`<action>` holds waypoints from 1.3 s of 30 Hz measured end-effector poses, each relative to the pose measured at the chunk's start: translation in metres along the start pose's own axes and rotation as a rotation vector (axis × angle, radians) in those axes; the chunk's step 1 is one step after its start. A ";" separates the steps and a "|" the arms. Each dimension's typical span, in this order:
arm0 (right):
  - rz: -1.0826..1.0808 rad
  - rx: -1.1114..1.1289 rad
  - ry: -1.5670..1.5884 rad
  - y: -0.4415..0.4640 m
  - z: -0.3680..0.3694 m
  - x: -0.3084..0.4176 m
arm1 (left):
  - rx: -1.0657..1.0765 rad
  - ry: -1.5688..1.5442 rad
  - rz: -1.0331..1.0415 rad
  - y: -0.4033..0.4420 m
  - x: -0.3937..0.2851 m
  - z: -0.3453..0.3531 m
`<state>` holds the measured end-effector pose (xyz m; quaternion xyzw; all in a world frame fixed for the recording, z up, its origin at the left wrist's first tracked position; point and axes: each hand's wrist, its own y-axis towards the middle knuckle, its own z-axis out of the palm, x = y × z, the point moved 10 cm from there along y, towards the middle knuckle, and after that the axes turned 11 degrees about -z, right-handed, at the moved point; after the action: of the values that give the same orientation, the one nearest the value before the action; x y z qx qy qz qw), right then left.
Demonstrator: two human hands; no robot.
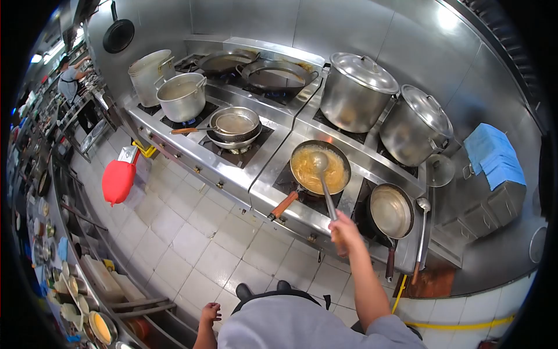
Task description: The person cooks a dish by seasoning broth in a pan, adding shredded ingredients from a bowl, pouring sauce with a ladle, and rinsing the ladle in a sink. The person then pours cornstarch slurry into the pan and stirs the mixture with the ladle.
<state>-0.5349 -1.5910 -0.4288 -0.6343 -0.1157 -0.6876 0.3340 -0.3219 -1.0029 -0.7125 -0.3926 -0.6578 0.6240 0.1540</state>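
My right hand [346,231] is wrapped around the handle of a long metal ladle [328,195]. The ladle's bowl rests in bubbling orange-brown sauce [303,168] inside a frying pan on a burner. That pan's wooden handle [283,205] points toward me, with no hand on it. Low beside my body hangs my left hand [211,314], fingers loosely curled and apart, holding nothing. Right of the sauce pan sits a second frying pan [392,210], whose pale inside shows. Another ladle [421,232] lies at the stove's right end.
Two lidded stockpots [356,96] stand behind the pans. Further left are a strainer [235,121] over a pan, an open pot [181,99] and woks [278,75]. Blue cloths [494,154] lie at right. A counter with containers [102,328] runs behind left; a person [70,81] stands far off.
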 end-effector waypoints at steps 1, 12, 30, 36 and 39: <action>-0.013 -0.032 -0.272 0.001 0.008 -0.011 | -0.001 0.002 0.010 0.000 -0.004 0.000; 0.022 -0.096 -0.199 -0.002 0.027 -0.007 | 0.009 -0.001 0.014 0.000 -0.006 0.003; 0.020 0.050 0.500 -0.007 0.031 0.013 | 0.008 -0.006 0.030 0.008 -0.009 -0.001; 0.012 -0.007 -0.029 -0.029 0.064 -0.010 | 0.010 -0.035 0.035 0.007 -0.016 -0.002; 0.109 0.266 0.760 -0.022 0.068 0.003 | 0.013 -0.031 0.034 0.004 -0.010 0.001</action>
<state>-0.4941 -1.5355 -0.4084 -0.2916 -0.0382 -0.8333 0.4680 -0.3150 -1.0111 -0.7132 -0.3930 -0.6493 0.6369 0.1354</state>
